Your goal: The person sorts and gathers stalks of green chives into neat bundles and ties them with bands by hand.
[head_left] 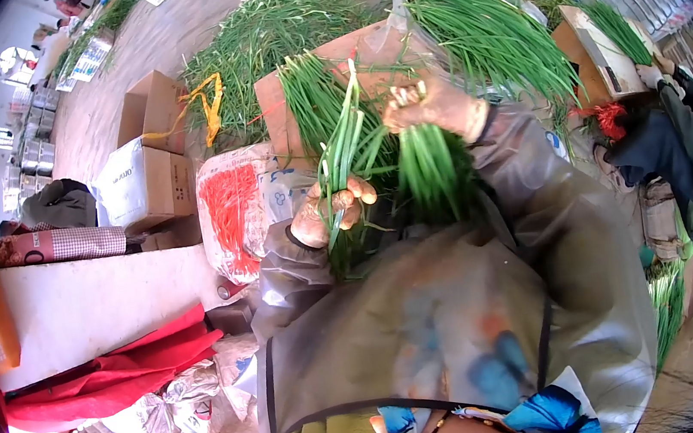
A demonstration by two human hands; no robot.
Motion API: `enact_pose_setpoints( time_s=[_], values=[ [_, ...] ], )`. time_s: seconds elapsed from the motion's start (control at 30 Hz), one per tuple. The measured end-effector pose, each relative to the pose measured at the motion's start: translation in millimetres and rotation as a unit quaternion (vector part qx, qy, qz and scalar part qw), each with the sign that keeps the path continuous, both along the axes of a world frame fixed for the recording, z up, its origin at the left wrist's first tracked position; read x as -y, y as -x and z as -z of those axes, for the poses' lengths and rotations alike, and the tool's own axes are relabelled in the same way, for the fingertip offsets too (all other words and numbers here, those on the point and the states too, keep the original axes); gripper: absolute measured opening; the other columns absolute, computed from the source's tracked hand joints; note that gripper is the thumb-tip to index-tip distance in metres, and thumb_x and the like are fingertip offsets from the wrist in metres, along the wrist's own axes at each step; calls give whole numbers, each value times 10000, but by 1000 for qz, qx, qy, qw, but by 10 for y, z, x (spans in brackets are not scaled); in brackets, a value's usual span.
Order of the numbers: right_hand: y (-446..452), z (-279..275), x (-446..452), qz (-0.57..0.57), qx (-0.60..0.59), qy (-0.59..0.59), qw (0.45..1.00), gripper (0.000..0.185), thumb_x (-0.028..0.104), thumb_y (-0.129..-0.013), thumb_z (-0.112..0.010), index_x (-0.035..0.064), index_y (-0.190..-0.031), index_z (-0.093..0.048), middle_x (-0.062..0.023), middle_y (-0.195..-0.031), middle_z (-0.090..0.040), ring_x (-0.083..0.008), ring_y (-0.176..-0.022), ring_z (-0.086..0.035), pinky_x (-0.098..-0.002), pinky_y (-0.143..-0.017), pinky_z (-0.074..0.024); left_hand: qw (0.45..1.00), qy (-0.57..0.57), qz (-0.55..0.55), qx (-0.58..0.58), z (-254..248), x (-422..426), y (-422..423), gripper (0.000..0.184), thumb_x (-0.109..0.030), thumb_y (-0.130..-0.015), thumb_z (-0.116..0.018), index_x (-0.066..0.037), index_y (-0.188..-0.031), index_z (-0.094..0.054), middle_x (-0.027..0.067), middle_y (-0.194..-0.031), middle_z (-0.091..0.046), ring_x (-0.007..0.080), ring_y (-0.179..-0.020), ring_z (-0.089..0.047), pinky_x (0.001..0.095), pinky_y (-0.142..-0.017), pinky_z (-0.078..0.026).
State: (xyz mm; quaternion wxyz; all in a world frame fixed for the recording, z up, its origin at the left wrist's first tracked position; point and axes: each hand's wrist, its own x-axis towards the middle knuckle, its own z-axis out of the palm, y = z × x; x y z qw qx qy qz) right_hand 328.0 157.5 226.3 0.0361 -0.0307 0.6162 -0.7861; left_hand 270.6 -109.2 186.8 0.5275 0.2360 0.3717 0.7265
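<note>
In the middle, my right hand (437,110) is closed round a bunch of green stalks (431,167) near its pale ends, with the leaves hanging down. Lower and to the left, my left hand (334,209) has its fingers curled round a few loose stalks (347,147), whose white ends point up. Both hands look gloved or coated with dirt. Just beyond them, a pile of stalks (309,91) lies on a brown board (275,113).
Cut greens (255,37) are heaped on the floor ahead. A large bundle (479,27) lies in plastic. Red ties (234,213) rest on a sack at left, near a cardboard box (165,182). Another person's hand (649,75) touches stalks at right.
</note>
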Motion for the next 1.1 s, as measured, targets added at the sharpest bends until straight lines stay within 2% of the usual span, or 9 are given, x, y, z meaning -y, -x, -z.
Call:
enact_pose_setpoints(
  time_s=[0.13,0.27,0.47,0.63,0.7,0.73,0.87,1.0,1.1],
  values=[
    [82,52,139,77,-28,86,993,509,62,-742,-653,15,-1218,-480,-46,-902,-622,-122,-852,-571,-247,-785,-448,998,46,31,8,38,-88,-140,164,-212,-830,-592,-83,-920,-544,119,-890,-568,82,-481,-447,183,-455,-347],
    [108,193,160,98,-52,144,983,465,164,-730,-698,-31,-1124,-546,-72,-1049,-600,-114,-891,-559,-245,-829,-425,995,91,32,29,83,-97,-260,200,-252,-813,-612,-89,-897,-534,117,-873,-570,92,-477,-435,217,-465,-342],
    [149,372,123,144,21,31,989,545,184,-670,-775,8,-1133,-547,-57,-1048,-562,-140,-925,-531,-280,-821,-408,989,132,57,42,124,-128,-328,199,-240,-837,-581,-72,-934,-541,124,-884,-586,99,-496,-443,214,-474,-354],
    [138,302,116,128,22,19,991,463,92,-703,-727,4,-1122,-550,-34,-862,-611,-140,-831,-568,-271,-795,-427,987,135,90,-24,140,-91,-341,246,-263,-857,-551,-48,-975,-538,82,-888,-607,88,-518,-452,204,-479,-362],
    [47,149,77,103,60,24,993,336,63,-719,-694,-8,-1029,-589,-34,-823,-624,-133,-750,-582,-261,-740,-453,991,136,9,-3,48,-115,-387,302,-305,-843,-573,-51,-1002,-538,71,-893,-610,73,-519,-449,187,-483,-356],
    [37,253,-7,140,13,-15,990,213,70,-737,-674,-8,-927,-616,-40,-820,-635,-119,-755,-582,-250,-720,-454,991,128,-35,3,33,-113,-383,320,-319,-837,-580,-54,-1011,-538,67,-901,-610,68,-519,-448,180,-485,-354],
    [-85,109,-299,273,-31,-56,960,135,54,-762,-635,-5,-884,-625,-51,-820,-648,-119,-762,-588,-250,-715,-459,984,105,-139,42,136,-118,-365,326,-267,-839,-580,-59,-1078,-502,73,-940,-609,90,-615,-506,186,-515,-384],
    [-194,-10,-629,367,-50,-166,914,76,41,-777,-605,-5,-832,-631,-47,-810,-637,-121,-752,-582,-228,-717,-452,989,98,-95,61,121,-97,-341,305,-230,-828,-591,-56,-1063,-506,87,-932,-603,114,-632,-523,209,-512,-401],
    [-290,-126,-841,358,-93,-188,910,74,58,-781,-606,4,-829,-622,-42,-808,-612,-121,-768,-570,-233,-710,-449,990,98,-91,53,213,-136,-290,488,-332,-785,-629,-60,-1156,-467,91,-974,-591,133,-668,-542,225,-539,-411]
  ],
)
